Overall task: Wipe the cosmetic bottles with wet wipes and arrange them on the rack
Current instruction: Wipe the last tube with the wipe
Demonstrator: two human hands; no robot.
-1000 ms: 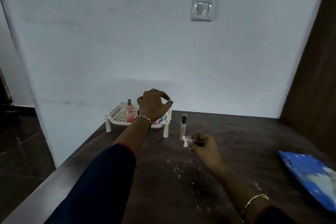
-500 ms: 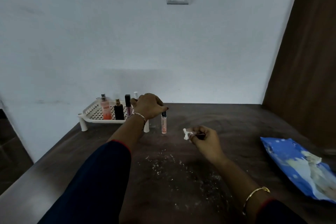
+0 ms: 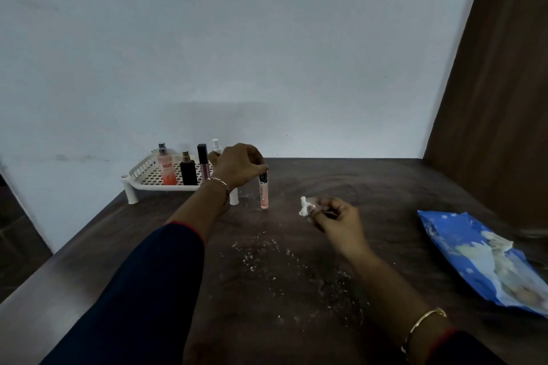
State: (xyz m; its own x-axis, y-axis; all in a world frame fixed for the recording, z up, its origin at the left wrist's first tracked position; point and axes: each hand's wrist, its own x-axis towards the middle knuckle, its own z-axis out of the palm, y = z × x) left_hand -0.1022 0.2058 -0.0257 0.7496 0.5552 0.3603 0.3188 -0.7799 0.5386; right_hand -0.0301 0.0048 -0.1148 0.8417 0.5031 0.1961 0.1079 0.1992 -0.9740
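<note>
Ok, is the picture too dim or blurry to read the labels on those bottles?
Head view: dim, flat light; the label on the pink spray bottle in the rack just reads; the slim tube pinched by the left hand is too soft to read; the wipe in the right hand looks washed-out white; wide-angle bend at the edges.

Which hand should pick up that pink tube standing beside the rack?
Left. The left hand pinches the pink tube by its black cap, right beside the rack; the right hand is busy holding the wipe.
</note>
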